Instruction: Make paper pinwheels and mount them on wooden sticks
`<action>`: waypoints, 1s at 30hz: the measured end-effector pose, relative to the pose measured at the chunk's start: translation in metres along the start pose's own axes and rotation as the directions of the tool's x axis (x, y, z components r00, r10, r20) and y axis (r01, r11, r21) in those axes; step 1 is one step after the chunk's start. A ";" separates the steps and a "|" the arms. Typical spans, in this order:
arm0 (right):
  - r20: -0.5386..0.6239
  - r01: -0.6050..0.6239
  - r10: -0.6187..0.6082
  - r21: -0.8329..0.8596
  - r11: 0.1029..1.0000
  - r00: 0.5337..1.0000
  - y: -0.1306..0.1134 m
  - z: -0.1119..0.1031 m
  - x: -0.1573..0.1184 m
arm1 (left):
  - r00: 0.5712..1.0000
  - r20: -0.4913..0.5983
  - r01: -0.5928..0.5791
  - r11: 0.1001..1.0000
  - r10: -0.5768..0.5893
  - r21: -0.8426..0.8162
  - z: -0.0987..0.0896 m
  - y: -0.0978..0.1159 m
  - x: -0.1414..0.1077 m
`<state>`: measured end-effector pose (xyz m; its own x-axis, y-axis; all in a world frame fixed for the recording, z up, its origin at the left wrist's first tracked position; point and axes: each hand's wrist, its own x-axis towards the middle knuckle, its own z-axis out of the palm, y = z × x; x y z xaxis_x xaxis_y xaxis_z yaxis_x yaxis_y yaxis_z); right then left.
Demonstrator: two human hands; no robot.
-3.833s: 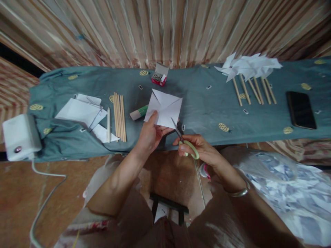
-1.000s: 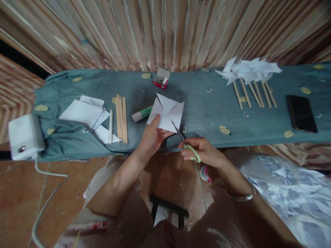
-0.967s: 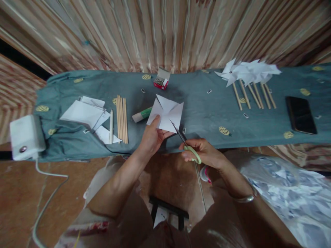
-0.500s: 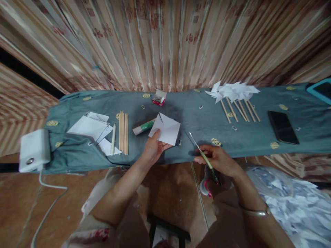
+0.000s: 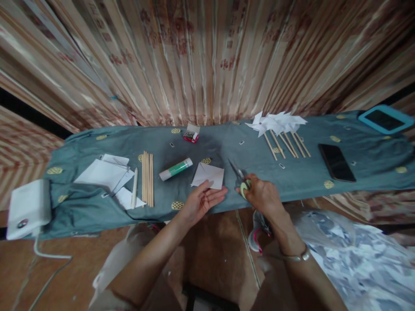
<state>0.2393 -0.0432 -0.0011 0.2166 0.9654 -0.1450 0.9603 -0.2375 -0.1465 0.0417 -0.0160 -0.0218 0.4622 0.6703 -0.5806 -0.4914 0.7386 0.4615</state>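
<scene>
A small square of white paper [image 5: 210,173] with a slit or crease near its upper left corner is over the cloth-covered table. My left hand [image 5: 202,201] is palm up at its lower edge. The thumb laps onto the paper and the fingers stretch along and under that edge, a light hold. To the right, my right hand [image 5: 264,194] is wrapped round the pale green handles of the scissors [image 5: 240,175]. Their dark blades point up and left, beside the paper and apart from it. A green and white glue stick [image 5: 177,169] lies left of the paper.
Wooden sticks [image 5: 148,179], a white pen-like stick [image 5: 134,188] and white paper sheets [image 5: 97,175] lie left. Behind stands a small red box [image 5: 190,136] of metal pieces. Paper pinwheels [image 5: 279,124], a black phone [image 5: 337,163] and a blue-framed tablet [image 5: 385,119] lie right.
The paper and my left hand have come lower, away from the glue stick. My right hand has turned the scissors and now grips their handles, blades toward the upper left. The view has shifted slightly.
</scene>
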 end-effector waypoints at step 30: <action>-0.106 -0.073 0.064 -0.090 0.993 0.992 -0.001 0.002 0.025 | 0.473 0.449 -0.213 -0.396 0.758 0.893 -0.085 0.081 -0.004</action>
<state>0.2430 -0.0191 -0.0061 0.2949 0.9543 -0.0496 0.9537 -0.2971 -0.0463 -0.0626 0.0346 -0.0387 0.1772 0.9095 0.3760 0.7557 -0.3706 0.5400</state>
